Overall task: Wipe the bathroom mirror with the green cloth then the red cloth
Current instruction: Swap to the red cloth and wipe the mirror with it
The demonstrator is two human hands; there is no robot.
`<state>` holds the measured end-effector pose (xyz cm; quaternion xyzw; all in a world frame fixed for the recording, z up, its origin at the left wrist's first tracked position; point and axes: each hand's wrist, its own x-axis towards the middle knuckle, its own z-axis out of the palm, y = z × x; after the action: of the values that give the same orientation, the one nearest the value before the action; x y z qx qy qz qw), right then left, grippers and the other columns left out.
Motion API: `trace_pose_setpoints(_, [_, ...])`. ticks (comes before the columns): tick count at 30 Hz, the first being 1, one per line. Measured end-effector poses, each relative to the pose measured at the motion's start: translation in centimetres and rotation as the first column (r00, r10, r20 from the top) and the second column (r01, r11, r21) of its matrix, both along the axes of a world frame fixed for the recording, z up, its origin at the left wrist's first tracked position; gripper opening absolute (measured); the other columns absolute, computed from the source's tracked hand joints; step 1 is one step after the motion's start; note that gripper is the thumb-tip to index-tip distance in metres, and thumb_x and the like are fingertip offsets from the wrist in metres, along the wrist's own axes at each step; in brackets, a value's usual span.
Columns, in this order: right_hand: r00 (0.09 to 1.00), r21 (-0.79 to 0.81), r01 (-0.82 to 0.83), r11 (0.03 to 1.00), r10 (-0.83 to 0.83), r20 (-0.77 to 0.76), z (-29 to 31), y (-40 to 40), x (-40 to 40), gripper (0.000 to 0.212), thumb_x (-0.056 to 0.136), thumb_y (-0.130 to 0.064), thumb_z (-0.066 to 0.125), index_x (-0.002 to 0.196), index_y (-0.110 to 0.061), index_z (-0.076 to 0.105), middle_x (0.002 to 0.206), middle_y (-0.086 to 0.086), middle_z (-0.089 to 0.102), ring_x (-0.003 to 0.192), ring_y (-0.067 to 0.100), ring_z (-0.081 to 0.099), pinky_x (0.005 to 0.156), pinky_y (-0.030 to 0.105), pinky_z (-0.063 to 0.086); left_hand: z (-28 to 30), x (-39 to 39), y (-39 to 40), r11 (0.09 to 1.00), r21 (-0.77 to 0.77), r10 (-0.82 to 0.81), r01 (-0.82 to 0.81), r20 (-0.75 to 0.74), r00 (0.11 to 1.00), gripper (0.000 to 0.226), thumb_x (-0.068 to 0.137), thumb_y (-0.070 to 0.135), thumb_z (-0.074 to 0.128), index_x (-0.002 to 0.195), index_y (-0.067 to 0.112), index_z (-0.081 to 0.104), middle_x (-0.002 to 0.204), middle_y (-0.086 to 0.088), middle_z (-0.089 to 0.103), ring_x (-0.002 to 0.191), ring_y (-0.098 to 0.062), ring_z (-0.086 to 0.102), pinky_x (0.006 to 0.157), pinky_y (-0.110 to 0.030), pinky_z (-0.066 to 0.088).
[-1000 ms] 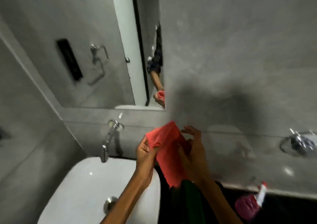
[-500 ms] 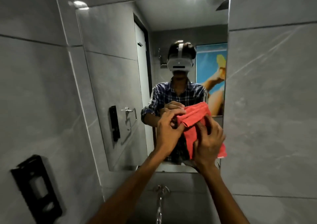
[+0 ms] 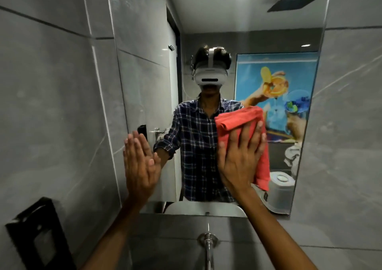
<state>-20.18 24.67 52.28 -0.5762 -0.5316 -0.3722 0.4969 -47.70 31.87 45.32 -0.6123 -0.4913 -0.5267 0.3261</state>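
The bathroom mirror (image 3: 258, 27) hangs on the grey tiled wall straight ahead. My right hand (image 3: 240, 158) lies flat with fingers spread on the folded red cloth (image 3: 237, 118), pressing it against the glass right of centre. My left hand (image 3: 140, 162) rests flat and empty against the mirror's lower left part, fingers together and pointing up. The green cloth is not in view. The mirror reflects a person in a checked shirt with a headset.
A chrome tap (image 3: 207, 247) sticks out of the wall below the mirror. A black dispenser (image 3: 39, 236) hangs on the left wall at the bottom. Grey tiles flank the mirror on both sides.
The view rose from the sink to the mirror. My left hand let go of the red cloth and moved left onto the glass. My right hand spread the cloth against the mirror.
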Motion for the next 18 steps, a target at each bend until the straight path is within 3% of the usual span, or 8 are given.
trace_pose_setpoints(3, [0.963,-0.018,-0.118,0.993,0.119,0.240,0.0,1.4,-5.9,0.067,0.107,-0.043,0.034,0.166,-0.017,0.014,0.173,0.016,0.007,0.161,0.041,0.003,0.130,0.058,-0.001,0.3,-0.3,-0.4,0.999,-0.002,-0.033,0.033,-0.029,0.999,0.072,0.098,0.014,0.044,0.164,-0.004,0.021,0.176,-0.022,0.014,0.165,-0.040,0.014,0.134,-0.054,0.017])
trace_pose_setpoints(6, [0.802,-0.083,-0.211,0.974,0.221,0.555,-2.5,2.0,-7.8,0.070,0.103,-0.034,0.052,0.165,-0.017,0.024,0.174,0.012,0.004,0.161,0.039,0.004,0.130,0.057,-0.004,0.4,-0.3,-0.8,0.999,0.015,-0.029,0.029,-0.041,0.999,0.068,0.103,0.018,0.032,0.166,-0.001,0.014,0.178,-0.018,0.008,0.165,-0.039,0.013,0.134,-0.055,0.015])
trace_pose_setpoints(9, [0.778,-0.112,-0.129,0.985,0.171,0.605,-6.1,1.0,-4.1,0.079,0.097,-0.031,0.058,0.165,-0.020,0.019,0.175,0.009,-0.002,0.162,0.034,-0.002,0.130,0.059,-0.003,0.3,-0.2,-0.8,1.000,0.000,-0.020,0.020,-0.027,0.999,0.068,0.107,0.031,0.020,0.167,0.004,0.006,0.179,-0.013,0.001,0.166,-0.035,0.008,0.135,-0.052,0.007])
trace_pose_setpoints(11, [0.862,-0.105,-0.033,0.994,0.081,0.501,-7.1,-0.4,-0.5,0.079,0.097,-0.035,0.061,0.163,-0.018,0.023,0.175,0.009,-0.005,0.162,0.033,-0.005,0.129,0.061,-0.001,0.3,-0.4,-0.5,1.000,-0.013,-0.013,0.013,-0.027,1.000,0.069,0.107,0.034,0.020,0.168,0.004,0.005,0.179,-0.013,0.000,0.166,-0.034,0.007,0.136,-0.050,0.005])
trace_pose_setpoints(13, [0.975,-0.065,0.043,0.997,-0.027,0.222,-4.9,-0.7,2.3,0.070,0.103,-0.038,0.051,0.163,-0.017,0.022,0.174,0.012,0.000,0.162,0.034,-0.006,0.129,0.061,0.003,0.3,-0.5,-0.4,0.999,-0.033,-0.007,0.006,-0.036,0.999,0.071,0.106,0.037,0.020,0.167,0.004,0.004,0.179,-0.014,0.000,0.166,-0.035,0.006,0.136,-0.049,0.004])
trace_pose_setpoints(16, [0.968,0.051,0.082,0.995,-0.068,-0.240,2.8,-0.1,1.2,0.062,0.108,-0.044,0.032,0.164,-0.024,0.014,0.173,0.016,0.006,0.161,0.038,0.005,0.128,0.061,0.009,0.7,-0.1,-0.8,0.997,-0.071,-0.011,0.008,-0.032,0.999,0.073,0.106,0.038,0.020,0.167,0.003,0.003,0.179,-0.015,-0.001,0.166,-0.035,0.005,0.136,-0.049,0.003])
trace_pose_setpoints(17, [0.960,0.072,0.071,0.995,-0.049,-0.276,4.6,0.3,-0.7,0.063,0.108,-0.046,0.029,0.165,-0.023,0.015,0.174,0.014,0.003,0.161,0.038,0.003,0.130,0.058,0.005,0.5,-0.2,-1.0,0.997,-0.081,-0.014,0.011,-0.034,0.999,0.073,0.106,0.038,0.021,0.167,0.003,0.003,0.179,-0.016,0.000,0.166,-0.035,0.005,0.136,-0.049,0.004])
trace_pose_setpoints(18, [0.978,0.084,0.039,0.996,-0.021,-0.206,5.7,0.8,-2.9,0.065,0.108,-0.045,0.030,0.166,-0.022,0.013,0.175,0.012,-0.002,0.161,0.036,-0.003,0.130,0.056,-0.001,0.7,-0.2,-1.1,0.997,-0.078,-0.008,0.004,-0.047,0.999,0.073,0.106,0.037,0.021,0.167,0.003,0.003,0.179,-0.017,0.001,0.166,-0.035,0.006,0.136,-0.050,0.005])
